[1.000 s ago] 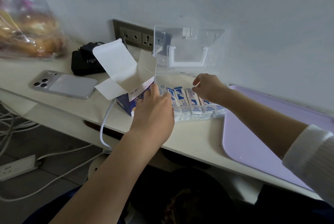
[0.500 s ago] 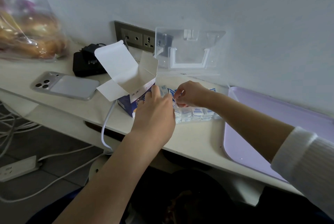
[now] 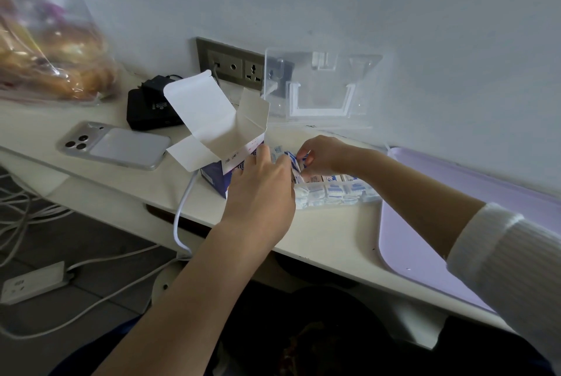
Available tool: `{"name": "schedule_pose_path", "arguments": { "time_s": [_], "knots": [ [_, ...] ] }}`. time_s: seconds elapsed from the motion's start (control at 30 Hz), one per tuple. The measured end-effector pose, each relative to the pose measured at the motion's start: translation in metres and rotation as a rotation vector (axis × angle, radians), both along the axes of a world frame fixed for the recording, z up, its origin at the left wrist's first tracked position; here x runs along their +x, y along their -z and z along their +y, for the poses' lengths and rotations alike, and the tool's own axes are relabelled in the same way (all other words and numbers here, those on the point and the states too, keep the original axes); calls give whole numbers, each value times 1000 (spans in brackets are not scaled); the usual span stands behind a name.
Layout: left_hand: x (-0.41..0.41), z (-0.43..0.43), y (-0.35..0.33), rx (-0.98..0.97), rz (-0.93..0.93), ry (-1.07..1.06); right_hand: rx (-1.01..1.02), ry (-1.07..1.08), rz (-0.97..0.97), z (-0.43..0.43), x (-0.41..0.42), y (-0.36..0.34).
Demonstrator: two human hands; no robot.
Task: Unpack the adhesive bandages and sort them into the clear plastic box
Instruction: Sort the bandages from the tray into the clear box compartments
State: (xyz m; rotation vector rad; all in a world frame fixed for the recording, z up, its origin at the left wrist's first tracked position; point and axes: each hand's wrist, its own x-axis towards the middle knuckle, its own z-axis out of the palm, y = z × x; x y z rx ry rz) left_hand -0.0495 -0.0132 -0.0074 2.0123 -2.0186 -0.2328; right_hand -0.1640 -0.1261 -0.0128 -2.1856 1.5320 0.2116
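Observation:
The clear plastic box (image 3: 337,200) lies on the desk, its open lid (image 3: 321,87) leaning on the wall. A row of blue-and-white adhesive bandages (image 3: 334,190) stands inside it. To its left stands the blue-and-white cardboard box (image 3: 217,176) with its flaps open. My left hand (image 3: 264,190) reaches forward with fairly straight fingers, thumb against the cardboard box, fingertips at the left end of the clear box. My right hand (image 3: 323,155) pinches a few bandages (image 3: 299,163) over that left end. What lies under my left hand is hidden.
A phone (image 3: 115,144), a black charger (image 3: 148,111) and a wall socket (image 3: 230,67) lie to the left. A white cable (image 3: 182,217) hangs off the desk edge. A lilac tray (image 3: 455,223) is on the right, a bag of bread (image 3: 45,50) far left.
My right hand has moved left along the clear box, from its right part to its left end, and now pinches bandages there. My left hand has stayed in place.

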Motion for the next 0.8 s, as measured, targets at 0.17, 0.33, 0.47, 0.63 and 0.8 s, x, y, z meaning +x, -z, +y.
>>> {"name": "schedule_pose_path", "arguments": {
  "time_s": [0.17,0.33,0.47,0.63,0.8],
  "knots": [
    [5,-1,-1,15,-62,-11,96,108,-138,0,3,-2],
    [6,0,-1,40,-70,-7,181,204,-229,2,5,-4],
    [5,0,-1,47,-66,-8,172,216,-251,3,6,-3],
    [4,0,-2,51,-52,-6,109,177,-195,5,10,1],
    [4,0,-1,56,-46,-6,46,174,-180,9,13,0]
  ]
}}
